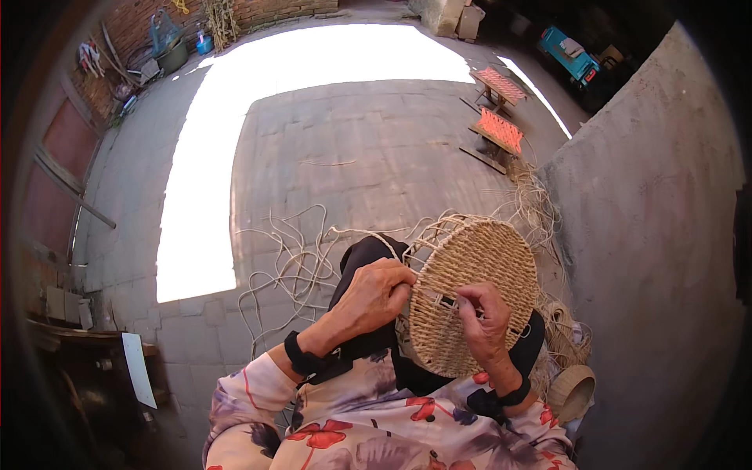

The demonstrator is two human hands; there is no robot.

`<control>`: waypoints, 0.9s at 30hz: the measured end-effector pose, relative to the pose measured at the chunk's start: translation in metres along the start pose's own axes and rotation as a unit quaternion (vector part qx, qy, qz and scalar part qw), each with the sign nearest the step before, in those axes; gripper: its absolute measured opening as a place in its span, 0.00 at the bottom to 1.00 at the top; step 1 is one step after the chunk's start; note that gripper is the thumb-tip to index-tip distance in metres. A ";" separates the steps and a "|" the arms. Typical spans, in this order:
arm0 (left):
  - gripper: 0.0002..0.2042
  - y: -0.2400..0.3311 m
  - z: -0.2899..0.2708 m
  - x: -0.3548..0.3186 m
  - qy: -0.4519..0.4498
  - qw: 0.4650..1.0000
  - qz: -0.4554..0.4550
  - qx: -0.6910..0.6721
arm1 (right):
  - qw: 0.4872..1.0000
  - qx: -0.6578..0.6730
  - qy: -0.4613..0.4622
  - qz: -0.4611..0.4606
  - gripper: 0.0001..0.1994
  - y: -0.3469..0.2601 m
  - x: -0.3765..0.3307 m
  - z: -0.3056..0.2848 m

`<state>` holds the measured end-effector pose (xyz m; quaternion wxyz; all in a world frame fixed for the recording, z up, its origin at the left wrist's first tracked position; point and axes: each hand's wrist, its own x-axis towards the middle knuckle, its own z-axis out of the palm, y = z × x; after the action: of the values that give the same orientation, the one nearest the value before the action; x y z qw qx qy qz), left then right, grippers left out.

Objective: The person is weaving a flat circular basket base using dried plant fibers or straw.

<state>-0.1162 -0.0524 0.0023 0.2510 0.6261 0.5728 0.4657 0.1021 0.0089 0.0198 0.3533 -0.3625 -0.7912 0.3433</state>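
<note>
My left hand [374, 290] pinches cord [368, 231] at the basket's [489, 254] left edge; pull evenly. My right hand's [489, 319] fingers press together, contents unclear.

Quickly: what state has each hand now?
Left hand: closed at the edge of the woven basket; its grip is hidden.
Right hand: closed before the basket; whether it holds anything is unclear.

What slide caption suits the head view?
Left hand and right hand at a round woven basket by the lap, loose cord strewn across paving.
</note>
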 end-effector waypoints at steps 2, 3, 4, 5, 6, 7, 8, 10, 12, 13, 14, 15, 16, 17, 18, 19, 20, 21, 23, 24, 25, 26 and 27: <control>0.07 0.009 -0.005 0.001 -0.023 0.999 -0.038 0.002 | 1.000 -0.008 0.004 -0.022 0.07 0.003 -0.003 -0.002; 0.09 0.013 -0.007 0.003 -0.036 0.996 -0.079 0.001 | 0.998 -0.031 -0.027 -0.050 0.09 0.004 -0.003 -0.001; 0.10 0.016 -0.007 0.004 -0.057 0.989 -0.132 0.020 | 0.994 -0.053 -0.058 -0.079 0.10 0.005 -0.002 0.001; 0.10 0.017 -0.006 0.004 -0.065 0.989 -0.129 0.027 | 0.995 -0.048 -0.048 -0.075 0.10 0.005 0.000 0.005; 0.11 0.016 -0.004 0.002 -0.047 0.988 -0.147 0.000 | 0.990 -0.055 -0.042 -0.120 0.11 0.005 0.003 0.010; 0.11 0.014 -0.002 0.000 -0.027 0.986 -0.163 -0.026 | 0.984 -0.065 -0.034 -0.165 0.12 0.003 0.006 0.013; 0.11 -0.003 0.004 -0.005 -0.011 0.991 -0.125 -0.051 | 0.980 -0.089 -0.042 -0.172 0.10 0.001 0.007 0.015; 0.10 0.015 -0.005 0.005 -0.076 0.954 -0.246 -0.152 | 0.980 -0.093 -0.035 -0.172 0.10 0.007 0.008 0.015; 0.07 0.018 -0.007 0.009 -0.143 0.877 -0.360 -0.285 | 0.974 -0.114 -0.048 -0.190 0.09 0.011 0.009 0.014; 0.07 0.016 -0.008 0.008 -0.154 0.877 -0.359 -0.278 | 0.976 -0.114 -0.037 -0.183 0.09 0.012 0.008 0.015; 0.07 0.015 -0.009 0.008 -0.155 0.858 -0.370 -0.321 | 0.974 -0.117 -0.045 -0.191 0.08 0.013 0.008 0.017; 0.06 0.014 -0.010 0.010 -0.158 0.835 -0.381 -0.364 | 0.971 -0.124 -0.052 -0.196 0.07 0.014 0.007 0.018; 0.04 0.017 -0.011 0.012 -0.170 0.822 -0.390 -0.378 | 0.974 -0.134 -0.038 -0.179 0.07 0.015 0.006 0.019; 0.04 0.013 -0.014 0.013 -0.194 0.818 -0.389 -0.376 | 0.970 -0.142 -0.030 -0.196 0.06 0.014 0.007 0.022; 0.05 0.006 -0.018 0.011 -0.190 0.805 -0.398 -0.397 | 0.965 -0.151 -0.026 -0.213 0.05 0.014 0.007 0.025; 0.05 0.001 -0.020 0.012 -0.185 0.792 -0.406 -0.418 | 0.967 -0.162 -0.015 -0.198 0.05 0.013 0.007 0.028; 0.05 0.000 -0.019 0.013 -0.207 0.788 -0.405 -0.416 | 0.961 -0.170 -0.014 -0.219 0.04 0.013 0.007 0.031; 0.04 0.004 -0.021 0.016 -0.202 0.782 -0.418 -0.417 | 0.954 -0.176 -0.014 -0.243 0.04 0.012 0.008 0.032; 0.03 0.002 -0.021 0.021 -0.207 0.775 -0.431 -0.413 | 0.956 -0.185 -0.002 -0.229 0.04 0.009 0.008 0.034; 0.03 -0.001 -0.021 0.022 -0.207 0.772 -0.438 -0.411 | 0.956 -0.185 0.001 -0.227 0.04 0.007 0.008 0.036; 0.03 -0.003 -0.020 0.024 -0.205 0.770 -0.444 -0.410 | 0.957 -0.189 0.007 -0.220 0.04 0.006 0.009 0.036; 0.03 -0.003 -0.019 0.027 -0.214 0.767 -0.439 -0.415 | 0.968 -0.167 0.002 -0.190 0.04 0.005 0.010 0.036; 0.03 -0.002 -0.019 0.026 -0.219 0.767 -0.440 -0.412 | 0.977 -0.140 -0.006 -0.163 0.05 0.001 0.011 0.036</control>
<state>-0.1366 -0.0310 0.0167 0.7810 0.2265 0.4681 0.3459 0.0677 0.0084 0.0042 0.3459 -0.2726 -0.8818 0.1689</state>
